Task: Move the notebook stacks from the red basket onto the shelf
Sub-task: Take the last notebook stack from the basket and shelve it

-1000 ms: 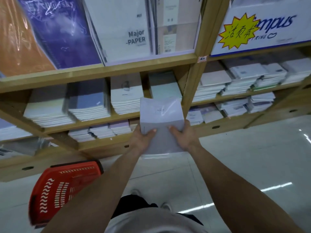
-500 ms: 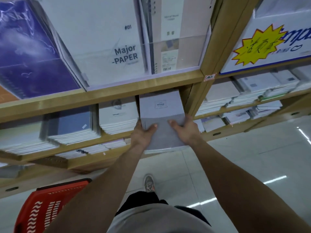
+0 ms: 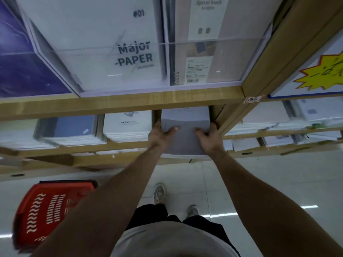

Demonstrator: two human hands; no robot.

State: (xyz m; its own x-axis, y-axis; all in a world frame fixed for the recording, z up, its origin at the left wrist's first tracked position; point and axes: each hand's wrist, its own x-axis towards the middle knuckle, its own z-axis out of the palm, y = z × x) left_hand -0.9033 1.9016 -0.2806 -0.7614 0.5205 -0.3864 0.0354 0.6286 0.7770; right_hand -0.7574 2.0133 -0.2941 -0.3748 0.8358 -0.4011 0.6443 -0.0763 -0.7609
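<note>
The left hand (image 3: 160, 135) and right hand (image 3: 210, 136) clamp their grip on the pale-grey wrapped notebook stack (image 3: 185, 131). Its far end lies inside the light wooden shelf (image 3: 120, 145), beside white notebooks (image 3: 128, 124).

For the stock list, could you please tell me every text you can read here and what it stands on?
"#01": white pad.
"Major -PAPER": same pad.
"Spiral": label on beige notebook; second word blurred.
Too small or blurred: that notebook's fine print, logo on white stack, shelf tag, yellow sign, label on held stack.
</note>
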